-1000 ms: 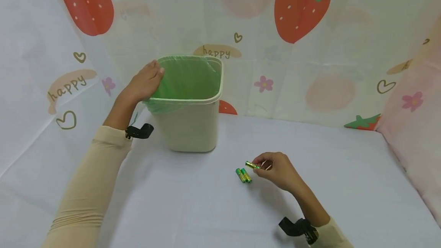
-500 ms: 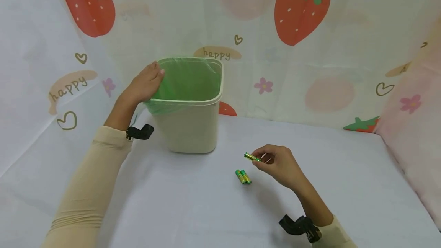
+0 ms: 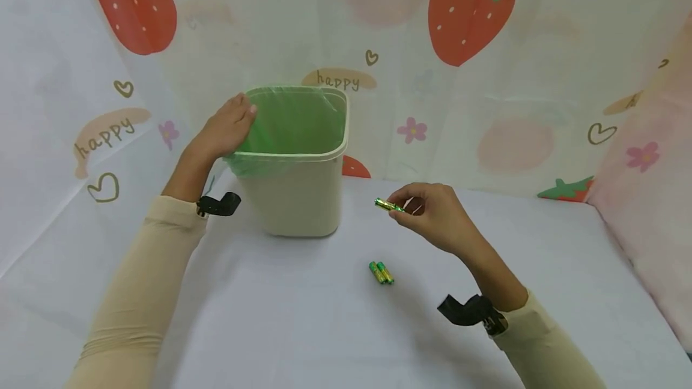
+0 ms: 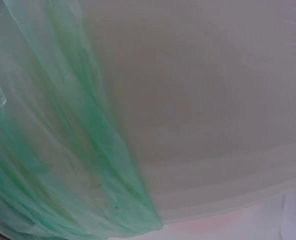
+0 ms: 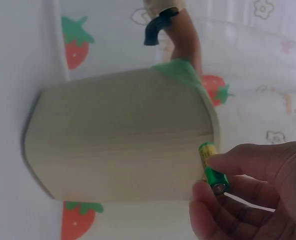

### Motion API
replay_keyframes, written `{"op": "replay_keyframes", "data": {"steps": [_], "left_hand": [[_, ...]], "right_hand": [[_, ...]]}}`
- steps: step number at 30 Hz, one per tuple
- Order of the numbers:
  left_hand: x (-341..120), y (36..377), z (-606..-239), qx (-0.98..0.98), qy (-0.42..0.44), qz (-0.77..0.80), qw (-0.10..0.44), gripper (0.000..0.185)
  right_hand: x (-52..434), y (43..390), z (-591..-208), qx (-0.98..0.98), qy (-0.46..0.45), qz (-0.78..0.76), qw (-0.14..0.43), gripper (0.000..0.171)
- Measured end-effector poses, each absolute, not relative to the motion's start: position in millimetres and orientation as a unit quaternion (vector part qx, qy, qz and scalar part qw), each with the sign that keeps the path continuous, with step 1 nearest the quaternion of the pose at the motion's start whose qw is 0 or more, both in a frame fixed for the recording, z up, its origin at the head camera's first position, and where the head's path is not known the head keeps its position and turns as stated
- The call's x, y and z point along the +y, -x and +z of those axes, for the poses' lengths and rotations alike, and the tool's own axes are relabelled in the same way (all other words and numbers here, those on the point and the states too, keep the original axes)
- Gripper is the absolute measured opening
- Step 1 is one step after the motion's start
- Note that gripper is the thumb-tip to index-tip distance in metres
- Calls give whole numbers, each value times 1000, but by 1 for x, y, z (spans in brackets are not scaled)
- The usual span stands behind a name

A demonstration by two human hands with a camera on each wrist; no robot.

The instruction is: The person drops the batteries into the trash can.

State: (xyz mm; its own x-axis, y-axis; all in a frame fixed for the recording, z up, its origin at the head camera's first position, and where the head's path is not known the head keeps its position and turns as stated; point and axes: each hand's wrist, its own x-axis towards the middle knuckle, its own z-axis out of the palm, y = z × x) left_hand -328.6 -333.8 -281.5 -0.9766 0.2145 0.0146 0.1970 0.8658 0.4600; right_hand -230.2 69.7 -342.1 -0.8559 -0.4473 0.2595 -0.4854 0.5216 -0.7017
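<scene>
My left hand [image 3: 229, 128] grips the left rim of a cream trash bin [image 3: 292, 197] in the head view. A thin green liner bag [image 3: 297, 122] lines the bin and folds over that side; the left wrist view has the bag [image 4: 82, 130] close against the bin wall. My right hand [image 3: 432, 215] pinches a green and gold battery [image 3: 387, 204] between thumb and fingers, raised off the table to the right of the bin. In the right wrist view the battery [image 5: 213, 170] overlaps the bin's rim. Two similar batteries [image 3: 381, 272] lie side by side below the right hand.
A white cloth covers the table [image 3: 303, 317]. Behind the bin hangs a curtain [image 3: 459, 113] printed with strawberries, hearts and flowers, and a pinkish cloth [image 3: 649, 215] rises at the right. Black wrist cameras [image 3: 467, 311] are worn on both wrists.
My right hand has lifted the battery from just above the other two, up and farther back toward the bin's height. The left hand and the bin have stayed in place.
</scene>
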Motion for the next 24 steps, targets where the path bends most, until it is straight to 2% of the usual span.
{"op": "replay_keyframes", "data": {"steps": [11,24], "left_hand": [[-333,330,-282,964,-108,241,16,67],[-332,331,-282,967,-102,234,12,67]], "right_hand": [[55,251,-287,-882,-302,358,61,13],[29,284,-255,-867,-297,397,50,15]]}}
